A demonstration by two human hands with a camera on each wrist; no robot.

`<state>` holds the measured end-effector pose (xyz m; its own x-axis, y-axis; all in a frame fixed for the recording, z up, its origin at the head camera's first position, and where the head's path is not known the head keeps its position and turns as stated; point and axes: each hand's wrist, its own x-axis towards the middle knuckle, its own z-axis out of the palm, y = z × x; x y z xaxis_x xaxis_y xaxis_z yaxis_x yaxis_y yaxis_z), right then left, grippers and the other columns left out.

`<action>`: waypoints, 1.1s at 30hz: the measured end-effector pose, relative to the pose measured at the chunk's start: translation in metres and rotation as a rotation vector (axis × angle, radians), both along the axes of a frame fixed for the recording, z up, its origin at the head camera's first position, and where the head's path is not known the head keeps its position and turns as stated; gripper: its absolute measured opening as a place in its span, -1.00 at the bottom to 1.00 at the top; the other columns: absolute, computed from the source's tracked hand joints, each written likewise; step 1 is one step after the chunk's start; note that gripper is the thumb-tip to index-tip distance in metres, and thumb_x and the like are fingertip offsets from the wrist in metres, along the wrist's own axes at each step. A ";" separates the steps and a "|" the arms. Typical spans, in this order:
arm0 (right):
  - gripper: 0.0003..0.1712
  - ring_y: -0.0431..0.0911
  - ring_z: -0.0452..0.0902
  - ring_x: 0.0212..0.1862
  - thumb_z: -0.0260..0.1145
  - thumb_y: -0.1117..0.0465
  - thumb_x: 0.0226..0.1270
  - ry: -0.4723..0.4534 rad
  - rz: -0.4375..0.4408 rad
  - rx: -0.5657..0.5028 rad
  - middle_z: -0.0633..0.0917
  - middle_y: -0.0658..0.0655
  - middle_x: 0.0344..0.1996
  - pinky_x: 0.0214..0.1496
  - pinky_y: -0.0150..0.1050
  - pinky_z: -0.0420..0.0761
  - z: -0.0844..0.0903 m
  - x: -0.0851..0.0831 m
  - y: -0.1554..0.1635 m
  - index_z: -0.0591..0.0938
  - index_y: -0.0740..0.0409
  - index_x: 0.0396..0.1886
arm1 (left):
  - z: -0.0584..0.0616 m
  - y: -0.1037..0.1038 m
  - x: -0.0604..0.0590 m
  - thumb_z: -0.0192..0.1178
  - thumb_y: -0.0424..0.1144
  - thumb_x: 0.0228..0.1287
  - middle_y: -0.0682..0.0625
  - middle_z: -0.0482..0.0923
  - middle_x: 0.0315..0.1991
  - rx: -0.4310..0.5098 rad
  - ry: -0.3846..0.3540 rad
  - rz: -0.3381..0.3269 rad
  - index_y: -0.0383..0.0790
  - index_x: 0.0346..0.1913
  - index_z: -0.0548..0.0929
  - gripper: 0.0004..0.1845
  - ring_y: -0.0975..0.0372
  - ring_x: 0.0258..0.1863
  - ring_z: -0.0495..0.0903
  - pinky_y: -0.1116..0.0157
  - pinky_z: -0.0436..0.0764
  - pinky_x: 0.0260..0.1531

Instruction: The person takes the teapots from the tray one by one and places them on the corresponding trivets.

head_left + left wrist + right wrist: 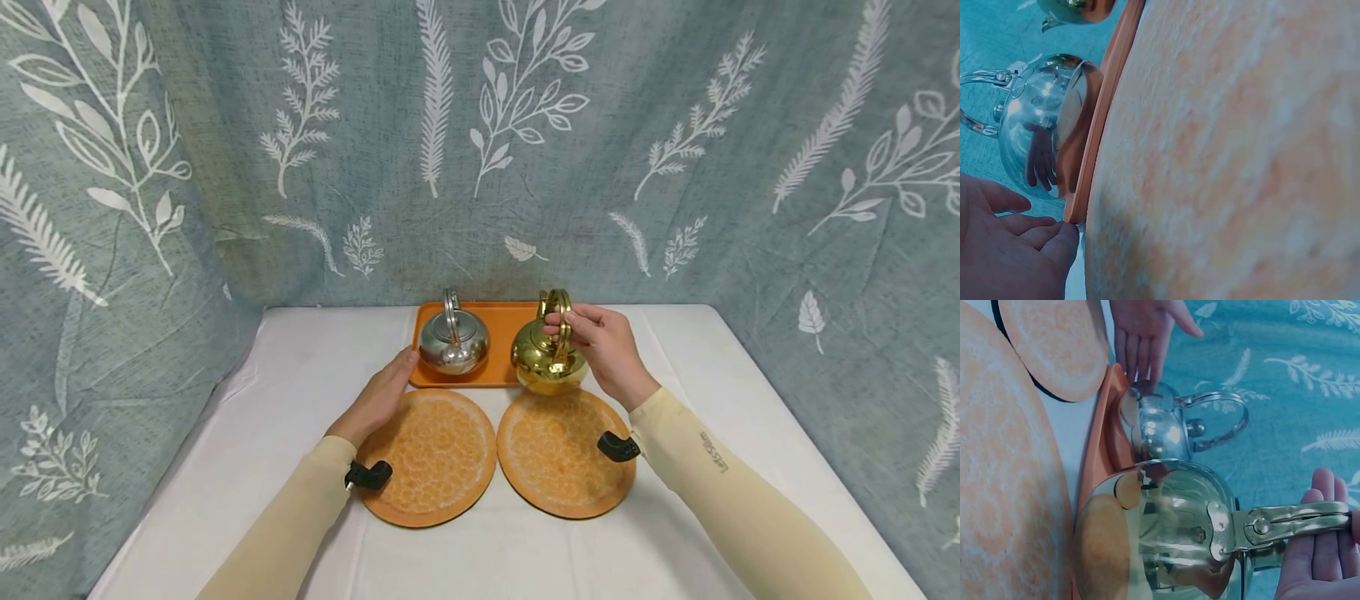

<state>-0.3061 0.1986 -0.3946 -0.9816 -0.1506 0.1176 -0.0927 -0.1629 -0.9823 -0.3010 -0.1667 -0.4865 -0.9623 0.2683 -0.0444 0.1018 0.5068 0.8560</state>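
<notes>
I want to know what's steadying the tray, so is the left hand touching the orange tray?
Touching. In the left wrist view, a fingertip of the left hand presses against the corner edge of the orange tray, with no gap showing between them.

Head view: from above and behind, facing forward and down over the table point(225, 467), taking in the whole scene. Left wrist view: very close, low beside a plate point(1229, 150), facing the tray point(1094, 156). Right wrist view: close, also facing the tray point(1094, 456); both sharing the silver kettle point(1041, 119) point(1157, 425).
</notes>
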 end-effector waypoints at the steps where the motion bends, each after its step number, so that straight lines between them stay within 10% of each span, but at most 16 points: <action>1: -0.56 -0.08 0.83 -0.04 0.19 0.30 0.76 -0.001 -0.001 -0.005 0.84 0.24 -0.03 0.33 -0.13 0.66 0.000 0.001 0.001 0.54 0.59 0.37 | 0.000 0.000 0.000 -0.45 0.36 0.76 -0.22 -0.15 0.77 0.000 0.002 0.000 -0.25 0.79 -0.07 -0.10 -0.12 0.73 -0.18 -0.18 -0.13 0.66; 33: -0.57 -0.08 0.83 -0.04 0.15 0.31 0.78 0.000 0.015 0.002 0.86 0.12 -0.09 0.27 -0.12 0.70 0.006 0.023 0.007 0.54 0.60 0.37 | 0.000 0.002 0.000 -0.44 0.32 0.78 -0.21 -0.16 0.78 0.000 -0.003 0.010 -0.25 0.79 -0.08 -0.13 -0.11 0.74 -0.20 -0.18 -0.15 0.66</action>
